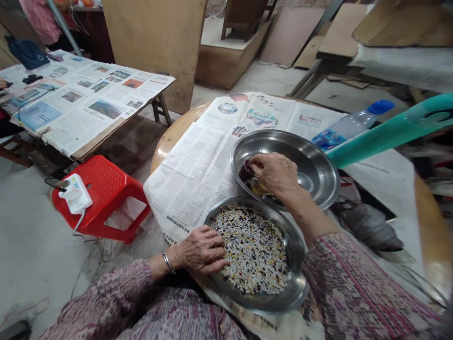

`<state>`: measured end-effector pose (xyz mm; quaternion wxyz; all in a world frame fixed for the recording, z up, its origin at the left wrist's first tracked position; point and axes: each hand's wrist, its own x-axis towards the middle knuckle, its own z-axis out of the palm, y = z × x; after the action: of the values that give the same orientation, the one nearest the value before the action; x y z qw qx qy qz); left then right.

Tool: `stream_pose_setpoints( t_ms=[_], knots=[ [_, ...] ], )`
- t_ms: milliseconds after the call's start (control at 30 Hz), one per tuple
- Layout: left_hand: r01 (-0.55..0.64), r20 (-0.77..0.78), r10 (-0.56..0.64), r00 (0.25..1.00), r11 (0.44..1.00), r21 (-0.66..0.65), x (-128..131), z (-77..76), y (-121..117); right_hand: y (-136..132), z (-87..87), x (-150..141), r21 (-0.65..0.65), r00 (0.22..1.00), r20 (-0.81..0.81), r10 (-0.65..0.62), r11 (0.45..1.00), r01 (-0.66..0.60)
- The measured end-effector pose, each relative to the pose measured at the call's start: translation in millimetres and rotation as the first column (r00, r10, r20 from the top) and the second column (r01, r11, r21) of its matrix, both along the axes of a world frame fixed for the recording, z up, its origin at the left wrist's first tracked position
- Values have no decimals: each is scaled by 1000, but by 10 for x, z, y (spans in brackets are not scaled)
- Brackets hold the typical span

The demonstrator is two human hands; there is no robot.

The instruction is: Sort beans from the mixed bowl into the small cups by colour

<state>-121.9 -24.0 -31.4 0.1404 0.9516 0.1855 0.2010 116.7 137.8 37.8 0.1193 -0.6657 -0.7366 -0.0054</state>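
Note:
My left hand [200,250] rests at the rim of a lower steel bowl [269,306], with its fingertips on a layer of mixed white, dark and yellow grains [253,250]. A metal bangle [168,262] circles that wrist. My right hand [274,174] reaches into an upper steel bowl [283,138] and touches a small heap of dark red beans [246,172]. Yellow grains [258,189] lie just below those fingers. The bowls overlap slightly, the lower one touching the upper rim. The hand hides part of the heap.
Both bowls sit on newspaper [187,174] over a round wooden table [173,134]. A bottle with a blue cap [350,127] and a blurred teal object [385,132] lie beyond. To the left stand a red plastic stool [102,193], holding a white power strip [76,193], and a newspaper-covered table [81,99].

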Motion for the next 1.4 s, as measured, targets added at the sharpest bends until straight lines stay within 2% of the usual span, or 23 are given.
stream_pose_setpoints(
  t_ms=[167, 300, 433, 500, 567, 633, 667, 700, 767, 833, 900, 933, 1000, 1100, 1167, 1233, 1300, 1400],
  knots=[
    [-3, 2, 3, 1000, 1000, 4, -3, 13, 2, -49, 22, 6, -40, 998, -26, -52, 998, 51],
    [-12, 25, 12, 1000, 1000, 12, 0, 20, -5, -66, 49, -1, -14, 995, -86, -47, 999, 46],
    [-20, 30, 19, 999, 1000, 14, 1, 16, -8, -84, 204, -33, -10, 987, -149, -66, 998, 65],
    [-24, 41, 23, 999, 1000, 17, 0, 10, -4, -183, 310, -57, -7, 974, -210, -80, 997, 80],
    [-26, 33, 26, 999, 999, 22, -1, 3, 1, -413, 371, -75, 5, 953, -299, -36, 999, 40],
    [-23, 9, 23, 1000, 999, 26, -4, -6, 3, -789, 337, -83, 9, 922, -373, 103, 994, -107],
    [-20, -4, 20, 1000, 999, 28, -5, -11, 4, -1020, 280, -86, -30, 908, -391, 151, 984, -177],
    [-17, -12, 17, 1000, 999, 31, -6, -17, 4, -1266, 199, -92, -76, 890, -405, 208, 963, -260],
    [-15, -13, 15, 1000, 999, 41, -5, -28, 3, -1747, -7, -116, -163, 850, -383, 360, 880, -446],
    [-13, 7, 13, 1000, 999, 52, -2, -34, 3, -2114, -218, -156, -233, 834, -327, 443, 818, -526],
    [-18, 32, 16, 999, 997, 69, 4, -36, 3, -2291, -387, -183, -237, 828, -265, 494, 799, -553],
    [-24, 37, 21, 999, 997, 78, 6, -35, 3, -2306, -449, -181, -219, 835, -239, 495, 811, -543],
    [-34, 32, 31, 999, 995, 95, 10, -33, 3, -2219, -533, -138, -153, 875, -209, 437, 869, -470],
    [-35, 2, 35, 999, 995, 92, 7, -30, 2, -1952, -602, -33, -33, 942, -224, 251, 964, -264],
    [-41, 17, 40, 999, 997, 71, 0, -27, -1, -1780, -632, -9, 30, 963, -234, 133, 991, -130],
    [-61, 77, 57, 995, 997, 53, -9, -17, -7, -1657, -651, -65, 66, 969, -233, 82, 995, -68],
    [-86, 160, 78, 984, 995, 44, -18, 1, -14, -1595, -651, -196, 79, 959, -256, 121, 991, -104],
    [-105, 263, 89, 961, 993, 46, -29, 39, -25, -1624, -612, -432, 75, 910, -293, 294, 956, -285]
  ],
)
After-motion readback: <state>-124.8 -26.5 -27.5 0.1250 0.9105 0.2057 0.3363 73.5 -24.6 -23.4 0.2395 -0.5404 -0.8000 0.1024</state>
